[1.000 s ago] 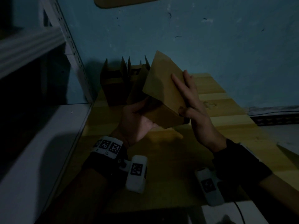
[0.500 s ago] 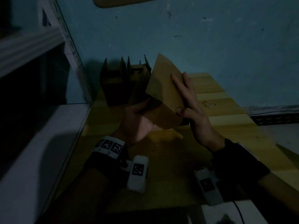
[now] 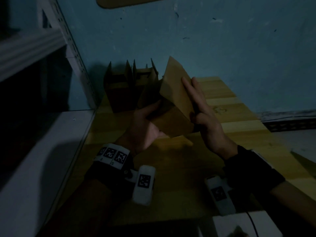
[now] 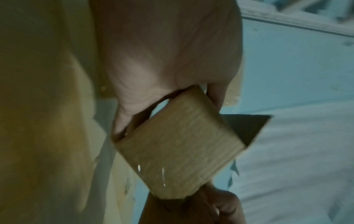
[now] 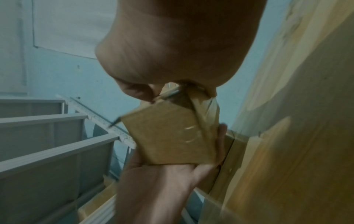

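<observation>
A small brown cardboard box [image 3: 174,106] is held tilted above the wooden table [image 3: 230,106], one long flap pointing up. My left hand [image 3: 145,127] grips its lower left end, thumb on top and fingers underneath. My right hand [image 3: 203,117] lies flat against the box's right face with straight fingers, its thumb at the near corner. The left wrist view shows the box's taped end [image 4: 182,144] below my left palm [image 4: 162,60]. In the right wrist view the box [image 5: 168,136] sits between my right palm [image 5: 182,45] and my left hand [image 5: 159,181].
Two open cardboard boxes [image 3: 119,89] [image 3: 143,77] stand with flaps up at the table's back, against the blue wall. A white shelf [image 3: 34,151] and a metal rack upright [image 3: 75,53] border the table on the left. A brown board [image 3: 131,1] hangs on the wall above.
The box has turned a little between my hands, so its large face looks narrower and more upright. Both hands keep their hold in nearly the same place.
</observation>
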{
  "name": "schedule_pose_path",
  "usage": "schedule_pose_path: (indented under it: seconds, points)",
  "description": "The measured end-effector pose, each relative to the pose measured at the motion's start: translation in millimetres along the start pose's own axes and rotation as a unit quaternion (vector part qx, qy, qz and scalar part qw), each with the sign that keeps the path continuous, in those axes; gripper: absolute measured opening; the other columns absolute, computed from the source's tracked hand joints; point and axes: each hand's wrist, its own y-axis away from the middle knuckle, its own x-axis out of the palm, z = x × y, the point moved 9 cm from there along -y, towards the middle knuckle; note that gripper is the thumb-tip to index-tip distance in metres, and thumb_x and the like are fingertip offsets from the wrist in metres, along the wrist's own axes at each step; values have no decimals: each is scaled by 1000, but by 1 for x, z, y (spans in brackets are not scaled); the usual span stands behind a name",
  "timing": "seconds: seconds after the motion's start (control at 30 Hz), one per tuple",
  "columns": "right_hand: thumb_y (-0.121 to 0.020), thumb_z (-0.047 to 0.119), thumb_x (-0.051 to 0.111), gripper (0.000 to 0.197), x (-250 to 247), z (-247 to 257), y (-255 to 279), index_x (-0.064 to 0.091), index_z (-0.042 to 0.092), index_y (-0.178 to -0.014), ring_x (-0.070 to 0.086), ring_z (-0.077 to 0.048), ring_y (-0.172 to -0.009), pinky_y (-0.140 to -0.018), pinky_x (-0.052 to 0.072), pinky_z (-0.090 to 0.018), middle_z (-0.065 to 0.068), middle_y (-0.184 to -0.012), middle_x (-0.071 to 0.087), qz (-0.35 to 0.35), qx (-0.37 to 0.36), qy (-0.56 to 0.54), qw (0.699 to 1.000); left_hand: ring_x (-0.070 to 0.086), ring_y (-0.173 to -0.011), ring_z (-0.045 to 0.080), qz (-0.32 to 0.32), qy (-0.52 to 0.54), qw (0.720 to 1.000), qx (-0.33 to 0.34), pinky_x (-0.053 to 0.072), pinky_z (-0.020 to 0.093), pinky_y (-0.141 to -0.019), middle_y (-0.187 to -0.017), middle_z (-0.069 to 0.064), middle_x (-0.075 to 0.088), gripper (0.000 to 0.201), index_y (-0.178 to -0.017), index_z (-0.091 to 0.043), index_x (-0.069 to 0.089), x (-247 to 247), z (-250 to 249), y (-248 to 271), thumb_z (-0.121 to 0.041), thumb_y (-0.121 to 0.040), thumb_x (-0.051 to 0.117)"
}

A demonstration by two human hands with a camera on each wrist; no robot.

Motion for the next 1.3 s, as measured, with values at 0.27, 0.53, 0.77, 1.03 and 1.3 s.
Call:
schedule_pose_path:
  seconds: [0.27, 0.53, 0.77, 1.03, 1.3]
  points:
    - [-85, 44, 50, 79, 3, -18, 2, 21, 41, -159, 27, -38, -149, -100, 45, -29, -10, -165, 26, 33, 28, -43, 998, 64, -116, 24, 3, -170, 985, -18, 51, 58, -92, -128, 2, 66, 103, -131, -31, 54, 3, 0, 5, -79, -43, 77]
    - [-85, 42, 38, 78, -4, -12, 0, 23, 25, -160, 56, 7, -91, -70, 44, -13, 6, -119, 54, 27, 3, 91, 995, 62, -117, 31, -10, -170, 984, -58, 44, 63, -99, -130, 7, 63, 74, -127, -30, 52, -1, 2, 9, -72, -66, 63]
    - [-83, 42, 39, 78, -1, -10, 1, 24, 28, -159, 58, -23, -92, -69, 49, -37, -7, -120, 60, 31, 1, 80, 996, 62, -114, 32, -32, -165, 982, -86, 51, 53, -88, -128, 10, 63, 91, -130, -24, 51, -6, 6, 9, -71, -54, 66]
    - [-86, 27, 42, 78, 5, -9, 3, 23, 11, -160, 60, 4, -79, -64, 45, -12, 35, -92, 62, 39, 4, 63, 997, 59, -117, 35, -48, -172, 980, -92, 47, 56, -95, -131, 11, 60, 81, -137, -21, 46, -10, 6, 7, -65, -69, 53]
    - [-92, 38, 50, 70, 2, -7, 3, 29, 29, -159, 69, -12, -97, -77, 61, -43, 3, -128, 65, 3, 17, 131, 991, 61, -116, 35, -45, -169, 981, -80, 48, 57, -93, -132, 12, 61, 88, -140, -22, 46, -11, 2, 7, -70, -67, 56]
